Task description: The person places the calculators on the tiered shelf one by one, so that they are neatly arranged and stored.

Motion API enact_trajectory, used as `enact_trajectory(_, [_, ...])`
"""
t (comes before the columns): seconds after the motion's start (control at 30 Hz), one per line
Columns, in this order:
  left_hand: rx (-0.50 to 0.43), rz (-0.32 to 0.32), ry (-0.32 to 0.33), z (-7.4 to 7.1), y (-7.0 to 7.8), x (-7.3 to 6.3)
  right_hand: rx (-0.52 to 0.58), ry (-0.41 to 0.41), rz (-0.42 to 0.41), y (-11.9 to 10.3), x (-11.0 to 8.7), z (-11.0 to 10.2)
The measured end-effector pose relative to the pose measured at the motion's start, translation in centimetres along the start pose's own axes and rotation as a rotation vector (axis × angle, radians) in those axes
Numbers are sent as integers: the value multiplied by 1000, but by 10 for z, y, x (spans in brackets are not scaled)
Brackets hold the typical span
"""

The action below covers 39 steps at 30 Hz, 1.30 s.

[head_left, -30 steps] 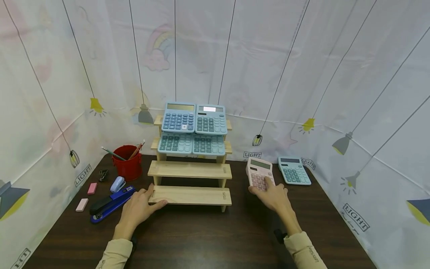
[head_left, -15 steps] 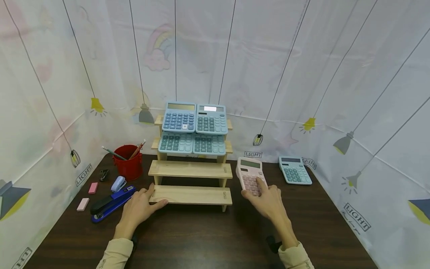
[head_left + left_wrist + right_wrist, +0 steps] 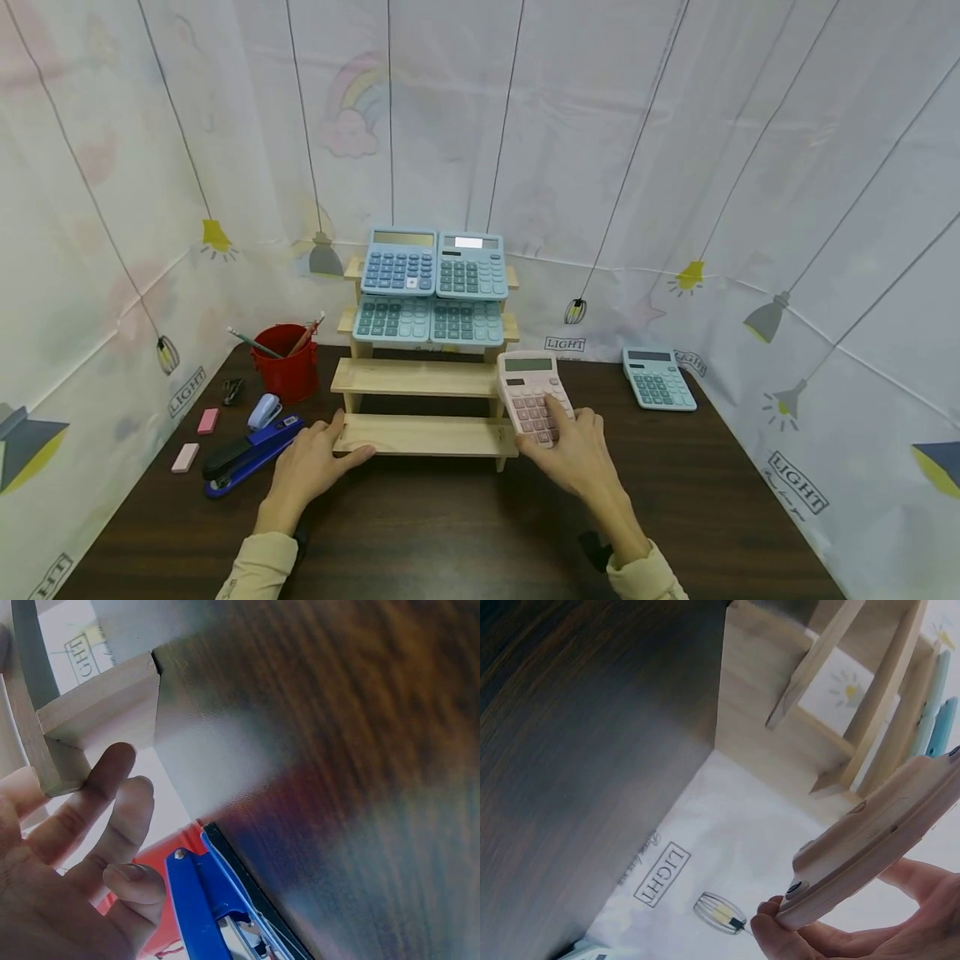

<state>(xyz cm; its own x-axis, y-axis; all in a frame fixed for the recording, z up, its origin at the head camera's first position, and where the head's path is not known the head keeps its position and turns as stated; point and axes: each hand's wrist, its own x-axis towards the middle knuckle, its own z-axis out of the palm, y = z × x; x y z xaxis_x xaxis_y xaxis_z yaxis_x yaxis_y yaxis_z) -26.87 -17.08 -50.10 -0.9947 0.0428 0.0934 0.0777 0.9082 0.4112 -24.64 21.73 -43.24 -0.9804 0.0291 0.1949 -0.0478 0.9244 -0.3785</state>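
Note:
My right hand (image 3: 573, 454) grips a pink calculator (image 3: 528, 383) by its lower end, the thumb at its left edge. The right wrist view shows the calculator's underside (image 3: 870, 832) tilted and raised above the table. It overlaps the right end of a stepped wooden stand (image 3: 423, 379). My left hand (image 3: 307, 471) holds the left end of the stand's lowest step, thumb along the front edge. In the left wrist view the fingers (image 3: 112, 765) sit at the step's corner, the other fingers loosely bent. Two blue calculators (image 3: 400, 262) lean on the top step and two light-blue ones (image 3: 392, 319) lie below.
Another light-blue calculator (image 3: 660, 381) lies at the back right. On the left are a red bucket (image 3: 288, 375) with pencils, a blue stapler (image 3: 251, 457), a small light-blue stapler (image 3: 264, 411), two erasers (image 3: 185, 457) and black clips (image 3: 232, 390). A printed curtain surrounds the table.
My right hand has carried the pink calculator leftward, from near the light-blue calculator to the stand's right end. The left hand has stayed at the stand.

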Motion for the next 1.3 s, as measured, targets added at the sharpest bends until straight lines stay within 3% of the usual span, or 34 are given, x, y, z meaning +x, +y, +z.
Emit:
enact_trajectory(0.73, [-7, -11, -3, 2, 0, -1, -126, 144, -218, -28, 6, 13])
enact_trajectory(1.3, [-6, 0, 9, 0, 2, -2, -110, 175, -284, -39, 7, 14])
